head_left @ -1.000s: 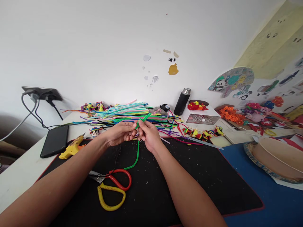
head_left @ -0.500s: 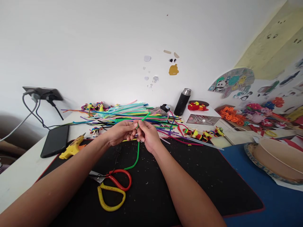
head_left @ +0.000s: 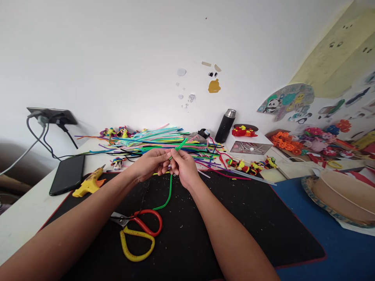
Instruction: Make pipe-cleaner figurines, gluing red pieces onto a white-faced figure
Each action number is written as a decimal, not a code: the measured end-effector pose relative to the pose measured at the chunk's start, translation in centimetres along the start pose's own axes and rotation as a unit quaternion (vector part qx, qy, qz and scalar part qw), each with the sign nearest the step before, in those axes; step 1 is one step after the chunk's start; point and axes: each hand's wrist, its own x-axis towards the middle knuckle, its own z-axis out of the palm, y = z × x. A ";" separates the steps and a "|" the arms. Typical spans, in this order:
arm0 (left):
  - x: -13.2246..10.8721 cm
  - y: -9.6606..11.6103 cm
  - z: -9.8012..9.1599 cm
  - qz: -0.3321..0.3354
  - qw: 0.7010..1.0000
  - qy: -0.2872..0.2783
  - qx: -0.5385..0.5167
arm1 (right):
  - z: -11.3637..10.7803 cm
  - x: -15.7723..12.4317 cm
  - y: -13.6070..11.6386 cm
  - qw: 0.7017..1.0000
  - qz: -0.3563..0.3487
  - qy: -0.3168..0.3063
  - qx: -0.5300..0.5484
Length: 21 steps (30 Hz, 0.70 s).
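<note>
A green pipe cleaner (head_left: 169, 195) is pinched between the fingertips of my left hand (head_left: 152, 163) and my right hand (head_left: 184, 166), which meet above the back of the black mat (head_left: 234, 218). Its long end hangs below my fingers and curves left towards the scissors. The upper part sticks out past my right thumb, up and to the right. Both hands are closed on it, and the stretch between the fingertips is mostly hidden. Scissors (head_left: 137, 244) with one red and one yellow handle lie on the mat nearer to me.
Behind my hands spreads a pile of coloured pipe cleaners (head_left: 158, 138). A yellow glue gun (head_left: 89, 183) and a black phone (head_left: 68, 175) lie left. A black thermos (head_left: 225, 125), a white box (head_left: 249, 145) and small figures (head_left: 253, 166) stand right; further right is a round basket (head_left: 342, 197).
The upper end of the green pipe cleaner looks thicker and reaches slightly further up and right. Both hands hold nearly the same place; the view has shifted a little.
</note>
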 end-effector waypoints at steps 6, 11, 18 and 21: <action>0.2 -0.3 0.4 -0.013 1.000 0.010 -0.025 | 0.1 0.0 0.1 0.999 -0.012 0.028 -0.016; 0.0 -0.1 0.6 -0.013 1.000 0.015 -0.008 | -0.1 0.3 0.4 0.998 -0.015 0.051 -0.019; -0.2 0.4 0.6 0.016 0.995 0.027 0.098 | -0.2 0.4 0.3 0.999 -0.006 0.039 -0.009; -0.1 0.1 0.5 0.016 0.996 0.032 0.088 | -0.2 0.2 0.2 1.000 -0.009 0.027 -0.006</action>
